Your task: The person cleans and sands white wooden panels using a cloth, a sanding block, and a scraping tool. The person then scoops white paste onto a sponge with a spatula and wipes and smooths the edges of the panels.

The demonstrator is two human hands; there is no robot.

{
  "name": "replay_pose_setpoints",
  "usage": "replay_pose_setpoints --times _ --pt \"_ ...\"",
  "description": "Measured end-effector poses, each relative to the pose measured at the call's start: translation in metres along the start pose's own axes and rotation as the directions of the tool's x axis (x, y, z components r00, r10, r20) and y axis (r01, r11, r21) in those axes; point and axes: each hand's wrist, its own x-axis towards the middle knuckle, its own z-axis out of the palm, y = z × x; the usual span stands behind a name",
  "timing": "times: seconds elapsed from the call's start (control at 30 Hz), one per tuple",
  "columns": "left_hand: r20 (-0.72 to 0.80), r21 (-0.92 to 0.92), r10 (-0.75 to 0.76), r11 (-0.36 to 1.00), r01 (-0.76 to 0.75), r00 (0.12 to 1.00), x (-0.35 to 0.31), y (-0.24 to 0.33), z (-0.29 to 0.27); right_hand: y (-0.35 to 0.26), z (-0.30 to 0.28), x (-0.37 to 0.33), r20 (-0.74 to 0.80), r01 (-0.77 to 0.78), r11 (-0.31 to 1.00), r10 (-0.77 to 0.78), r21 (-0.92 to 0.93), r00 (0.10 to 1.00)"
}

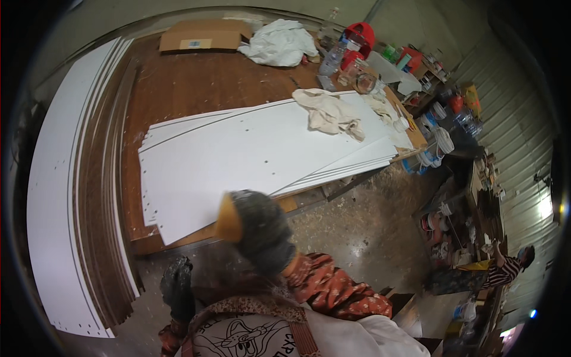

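Observation:
My right hand (262, 229), in a dark glove, is raised over the near edge of a stack of white boards (208, 157). It is closed round a yellow-orange block (228, 219), blurred by motion, whose exact kind does not show. My left hand (178, 288), also in a dark glove, hangs low beside the near edge of the table, apart from the boards. Its fingers are hard to make out against the dark glove. A crumpled cream cloth (330, 112) lies on the far right part of the top board, which has small holes in it.
At the left stands another stack of long white and brown boards (56, 196). The brown table (184, 77) carries a cardboard box (205, 35), a white plastic bag (281, 43) and several bottles (333, 58). Buckets (440, 143) stand past its right end. Another person (502, 268) works far right.

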Motion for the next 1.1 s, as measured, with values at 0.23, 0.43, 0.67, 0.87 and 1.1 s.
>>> replay_pose_setpoints --times 0.23,0.43,0.67,0.87,1.1 --pt "0.138 0.347 0.328 0.868 -0.356 0.935 0.034 0.108 0.056 0.108 -0.099 -0.040 -0.111 -0.330 0.882 0.311 -0.337 0.944" --pt "0.520 0.596 0.462 0.407 -0.693 0.718 0.175 0.170 0.121 0.157 -0.130 -0.058 -0.147 -0.356 0.817 0.326 -0.454 0.934" --pt "0.575 0.790 0.171 0.141 -0.597 0.800 0.284 0.081 0.183 0.156 -0.139 -0.065 -0.121 -0.574 0.801 0.561 -0.171 0.819" --pt "0.607 0.762 0.091 0.216 -0.611 0.789 0.294 0.098 0.234 0.109 -0.095 -0.029 -0.069 -0.049 0.996 0.044 -0.070 0.997" --pt "0.623 0.745 0.099 0.227 -0.627 0.776 0.297 0.081 0.221 0.156 -0.086 -0.046 -0.051 -0.056 0.948 0.042 -0.314 0.998"
